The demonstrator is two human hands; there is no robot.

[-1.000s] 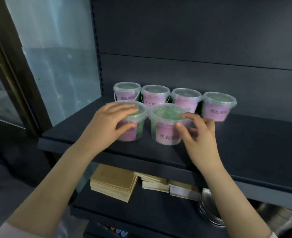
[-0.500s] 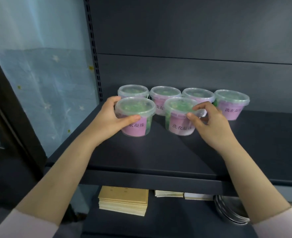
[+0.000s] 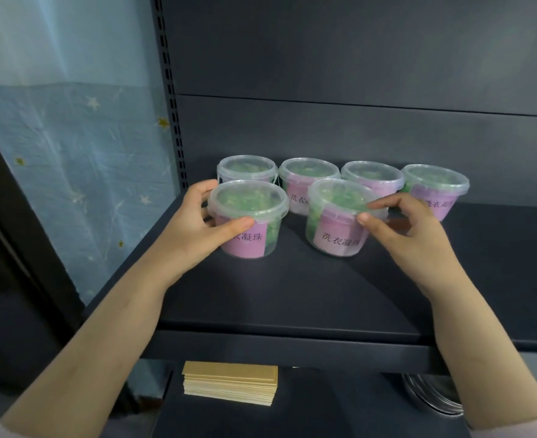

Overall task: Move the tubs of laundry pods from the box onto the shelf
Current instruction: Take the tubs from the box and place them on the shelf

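1. A dark grey metal shelf [image 3: 292, 295] carries six clear round plastic tubs. Each has a clear lid, a pink label and green pods inside.
2. Four of them form the back row [image 3: 373, 180], standing side by side close to the rear panel.
3. The left front tub [image 3: 254, 216] stands on the shelf just in front of the leftmost tub of the back row. The left hand [image 3: 191, 229] grips it, with the thumb laid across the label and the fingers curled round its far left side.
4. The right front tub [image 3: 336, 222] stands on the shelf in front of the middle of the back row. The right hand [image 3: 412, 232] pinches it near the rim, thumb on the wall just below the lid and forefinger along the lid's edge.
5. The two front tubs stand apart, with bare shelf between them.
6. On the lower shelf lies a stack of tan card sheets [image 3: 229, 385]. At its right is part of a round shiny metal vessel [image 3: 431, 396].
7. A pale blue curtain with stars [image 3: 55, 153] hangs to the left of the rack.
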